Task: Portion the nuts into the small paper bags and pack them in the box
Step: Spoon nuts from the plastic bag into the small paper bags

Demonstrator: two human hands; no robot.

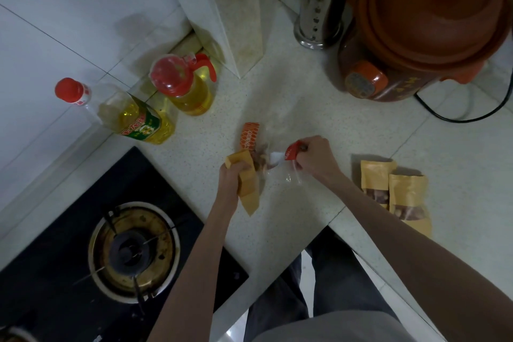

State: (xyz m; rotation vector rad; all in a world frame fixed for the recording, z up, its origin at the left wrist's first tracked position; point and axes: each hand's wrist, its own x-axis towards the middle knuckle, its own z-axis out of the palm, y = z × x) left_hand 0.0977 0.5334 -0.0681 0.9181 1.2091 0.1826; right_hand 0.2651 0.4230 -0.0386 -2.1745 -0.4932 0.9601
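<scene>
My left hand (233,175) grips a small yellow paper bag (248,189) by its upper part, above the speckled counter. A clear plastic nut package (251,139) with an orange printed end lies just beyond it, and brown nuts (259,161) show at the paper bag's mouth. My right hand (315,157) pinches the package's red-and-white edge (291,151), tilting it toward the paper bag. Two filled paper bags (374,183) (408,200) with clear windows showing nuts lie side by side at the right. No box is in view.
A black gas stove (133,253) fills the lower left. Two oil bottles (133,119) (184,86) stand at the back left by the wall. A brown clay cooker (424,25) with its black cord and a steel utensil holder (322,8) stand at the back right.
</scene>
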